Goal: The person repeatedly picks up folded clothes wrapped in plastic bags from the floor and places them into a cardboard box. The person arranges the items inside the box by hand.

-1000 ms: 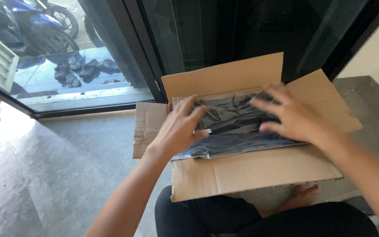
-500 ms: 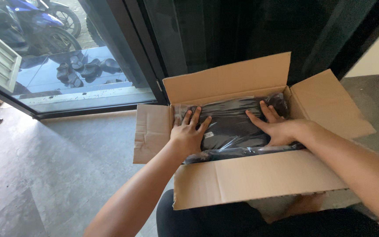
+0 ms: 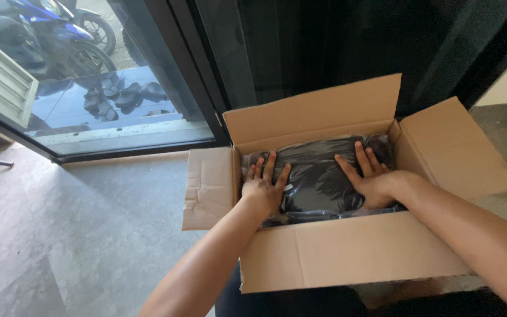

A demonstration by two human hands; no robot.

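Left hand (image 3: 263, 189) and right hand (image 3: 368, 178) (both flat, fingers spread) press the black bag (image 3: 318, 176) in the cardboard box (image 3: 347, 252).

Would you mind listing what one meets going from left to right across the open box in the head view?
Left cardboard flap → left hand → bare stretch of the black plastic-wrapped bundle → right hand → right cardboard flap.

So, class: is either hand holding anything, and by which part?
Nothing is gripped. Left hand and right hand press flat on the black plastic-wrapped bundle inside the cardboard box.
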